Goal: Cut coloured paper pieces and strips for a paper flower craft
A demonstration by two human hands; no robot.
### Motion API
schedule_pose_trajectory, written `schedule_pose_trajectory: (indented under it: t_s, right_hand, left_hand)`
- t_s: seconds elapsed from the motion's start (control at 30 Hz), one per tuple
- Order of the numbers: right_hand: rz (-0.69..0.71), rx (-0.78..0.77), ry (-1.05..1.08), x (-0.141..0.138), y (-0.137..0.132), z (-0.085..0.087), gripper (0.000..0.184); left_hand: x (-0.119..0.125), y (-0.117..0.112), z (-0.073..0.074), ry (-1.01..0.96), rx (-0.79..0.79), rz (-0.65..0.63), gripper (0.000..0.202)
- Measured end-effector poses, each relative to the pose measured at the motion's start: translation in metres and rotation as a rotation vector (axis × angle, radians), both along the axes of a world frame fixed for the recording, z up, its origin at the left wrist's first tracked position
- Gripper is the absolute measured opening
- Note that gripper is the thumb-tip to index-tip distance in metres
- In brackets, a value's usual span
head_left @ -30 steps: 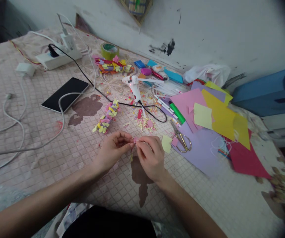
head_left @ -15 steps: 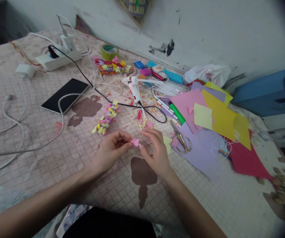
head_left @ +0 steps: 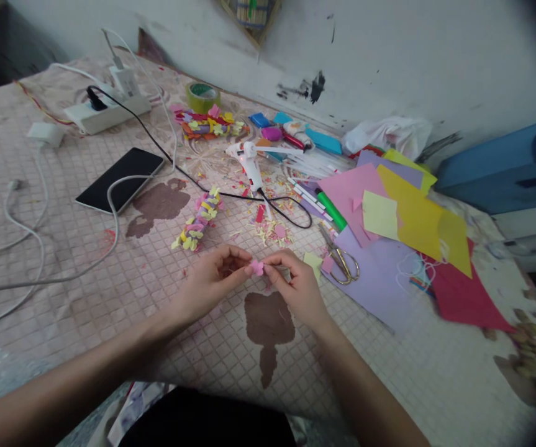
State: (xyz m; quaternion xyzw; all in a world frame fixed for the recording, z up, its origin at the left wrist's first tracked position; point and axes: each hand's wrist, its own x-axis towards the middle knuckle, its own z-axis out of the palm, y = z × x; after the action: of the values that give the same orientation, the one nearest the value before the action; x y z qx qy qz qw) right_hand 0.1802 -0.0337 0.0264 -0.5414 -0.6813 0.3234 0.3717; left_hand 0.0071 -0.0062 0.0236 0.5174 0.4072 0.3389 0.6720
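A small pink foam flower (head_left: 257,267) is pinched between both hands, just above the tablecloth. My left hand (head_left: 216,273) grips its left edge with thumb and fingertips. From the other side, the thumb and forefinger of my right hand (head_left: 295,282) close on the flower's right edge. Beyond my left hand lies a stick (head_left: 197,220) covered in yellow, pink and purple foam flowers. Gold-handled scissors (head_left: 341,257) rest to the right of my right hand, beside a pale yellow foam scrap (head_left: 313,264).
A white glue gun (head_left: 249,164) with a black cord stands among foam scraps (head_left: 270,233). Coloured foam sheets (head_left: 417,217) and a green marker (head_left: 331,210) lie right. On the left are a dark tablet (head_left: 121,180), a power strip (head_left: 109,113) and loose cables. Tape (head_left: 203,96) sits behind.
My right thumb and forefinger have come in from slightly apart and now pinch the pink flower's right edge. My left hand keeps its hold. The whole view has shifted slightly.
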Motion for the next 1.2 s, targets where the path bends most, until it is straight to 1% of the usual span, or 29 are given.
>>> schedule_pose_trajectory:
  t_s: [0.13, 0.3, 0.43, 0.57, 0.63, 0.93, 1.2]
  right_hand:
    - [0.003, 0.019, -0.001, -0.001, 0.000, -0.001, 0.011]
    - [-0.003, 0.059, -0.010, -0.002, -0.001, -0.001, 0.011]
    - [-0.012, 0.067, -0.013, -0.003, -0.003, -0.001, 0.012]
    - [-0.027, 0.018, 0.023, -0.003, -0.004, -0.003, 0.012]
    - [-0.039, -0.025, 0.070, -0.003, -0.004, -0.004, 0.012]
    - [-0.079, -0.171, 0.223, -0.003, -0.005, -0.007, 0.012]
    - [-0.095, -0.203, 0.245, -0.004, -0.005, -0.006, 0.011]
  left_hand:
    - [0.004, 0.001, 0.001, -0.019, -0.021, -0.007, 0.021]
    - [0.005, 0.002, -0.002, -0.018, -0.066, 0.013, 0.023]
    - [0.004, 0.003, -0.005, 0.017, -0.022, 0.014, 0.024]
    - [0.002, 0.005, -0.005, 0.091, 0.094, -0.023, 0.025]
    - [0.001, 0.005, -0.005, 0.097, 0.124, -0.035, 0.026]
    - [-0.002, 0.007, -0.005, 0.032, 0.074, -0.081, 0.030]
    - [-0.005, 0.008, -0.005, 0.004, 0.025, -0.111, 0.025]
